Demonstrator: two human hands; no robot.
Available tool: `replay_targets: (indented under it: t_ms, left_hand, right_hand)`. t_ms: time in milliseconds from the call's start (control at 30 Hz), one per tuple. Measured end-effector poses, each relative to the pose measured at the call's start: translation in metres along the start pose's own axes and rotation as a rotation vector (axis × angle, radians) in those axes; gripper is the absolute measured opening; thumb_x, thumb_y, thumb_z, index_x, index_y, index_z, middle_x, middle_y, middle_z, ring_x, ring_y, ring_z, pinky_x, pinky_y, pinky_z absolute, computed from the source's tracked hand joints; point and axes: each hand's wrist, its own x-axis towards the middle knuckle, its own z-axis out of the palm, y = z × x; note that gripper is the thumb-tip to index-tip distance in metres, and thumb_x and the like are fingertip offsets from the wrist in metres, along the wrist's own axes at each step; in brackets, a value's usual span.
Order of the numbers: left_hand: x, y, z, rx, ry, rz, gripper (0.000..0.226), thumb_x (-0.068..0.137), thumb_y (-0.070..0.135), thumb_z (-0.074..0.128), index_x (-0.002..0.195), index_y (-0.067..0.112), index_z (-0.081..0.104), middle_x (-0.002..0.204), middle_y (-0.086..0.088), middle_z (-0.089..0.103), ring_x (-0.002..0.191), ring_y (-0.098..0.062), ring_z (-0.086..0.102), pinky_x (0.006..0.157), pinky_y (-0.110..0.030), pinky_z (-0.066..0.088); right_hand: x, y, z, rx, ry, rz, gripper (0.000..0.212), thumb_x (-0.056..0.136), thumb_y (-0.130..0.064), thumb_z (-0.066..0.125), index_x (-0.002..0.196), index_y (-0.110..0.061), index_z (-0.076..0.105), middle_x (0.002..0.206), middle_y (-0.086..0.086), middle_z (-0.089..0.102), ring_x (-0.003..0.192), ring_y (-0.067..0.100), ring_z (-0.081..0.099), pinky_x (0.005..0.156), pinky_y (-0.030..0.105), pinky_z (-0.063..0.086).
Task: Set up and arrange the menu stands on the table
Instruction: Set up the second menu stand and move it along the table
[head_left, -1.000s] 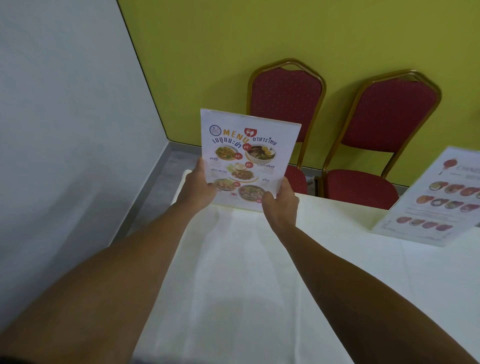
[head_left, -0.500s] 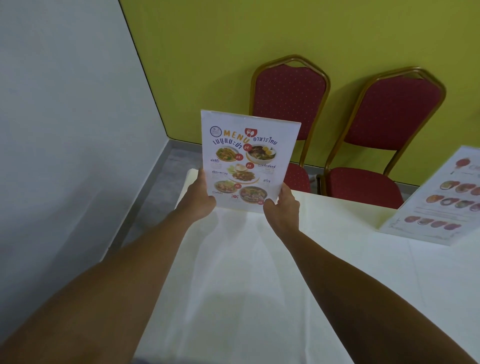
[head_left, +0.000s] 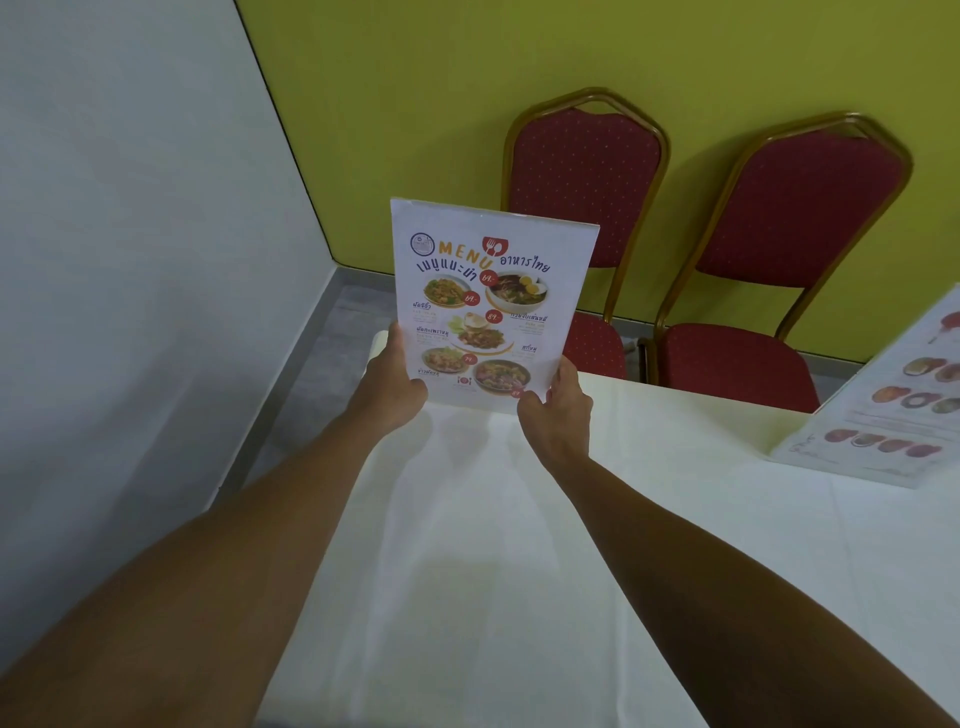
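White-clothed table (head_left: 519, 545): both hands, left hand (head_left: 392, 384) and right hand (head_left: 558, 405), grasp the Thai menu stand (head_left: 488, 306) upright near the far left corner; position barely shifted since earlier, placement pending. Second menu stand (head_left: 893, 395) stands right.

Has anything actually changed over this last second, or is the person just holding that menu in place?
Very little. The Thai food menu stand kept its upright pose at the table's far left end, and left hand and right hand still grip its bottom corners; nothing was released. Only the camera shifted slightly. The second menu stand and red chairs stayed put.
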Motion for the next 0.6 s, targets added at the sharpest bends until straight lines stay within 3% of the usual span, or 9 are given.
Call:
replay_targets:
  t_ms: [167, 300, 400, 600]
  left_hand:
    - [0.0003, -0.0028, 0.0022, -0.015, 0.004, 0.016, 0.078, 0.086, 0.000, 0.062, 0.145, 0.035, 0.025, 0.136, 0.004, 0.056, 0.116, -0.021, 0.059, 0.082, -0.039, 0.060]
    - [0.0003, -0.0028, 0.0042, -0.013, 0.020, 0.025, 0.077, 0.087, -0.003, 0.060, 0.147, 0.030, 0.025, 0.131, 0.009, 0.053, 0.113, -0.014, 0.053, 0.071, -0.021, 0.051]
    - [0.0016, -0.0044, 0.0045, -0.010, 0.017, 0.024, 0.078, 0.087, -0.003, 0.060, 0.148, 0.030, 0.024, 0.136, 0.004, 0.054, 0.116, -0.017, 0.055, 0.072, -0.022, 0.051]
    - [0.0029, -0.0061, 0.0054, 0.021, 0.013, 0.018, 0.078, 0.085, 0.000, 0.063, 0.145, 0.032, 0.024, 0.135, 0.002, 0.056, 0.105, -0.014, 0.056, 0.066, -0.021, 0.053]
  right_hand:
    - [-0.0010, 0.0008, -0.0021, -0.018, -0.013, -0.009, 0.056, 0.084, -0.008, 0.064, 0.135, -0.025, 0.047, 0.126, -0.009, 0.064, 0.099, 0.008, 0.054, 0.091, 0.036, 0.052]
    - [-0.0028, -0.0001, -0.0041, 0.002, -0.023, -0.033, 0.055, 0.083, -0.009, 0.065, 0.133, -0.024, 0.049, 0.124, -0.008, 0.065, 0.101, 0.009, 0.057, 0.091, 0.036, 0.053]
    - [-0.0042, 0.0007, -0.0031, -0.008, -0.025, -0.041, 0.056, 0.084, -0.009, 0.066, 0.135, -0.025, 0.048, 0.126, -0.008, 0.064, 0.100, 0.007, 0.055, 0.090, 0.036, 0.054]
    - [-0.0039, 0.0024, -0.0052, -0.029, -0.056, -0.060, 0.056, 0.085, -0.011, 0.067, 0.136, -0.027, 0.048, 0.123, -0.011, 0.065, 0.096, 0.007, 0.056, 0.087, 0.032, 0.052]
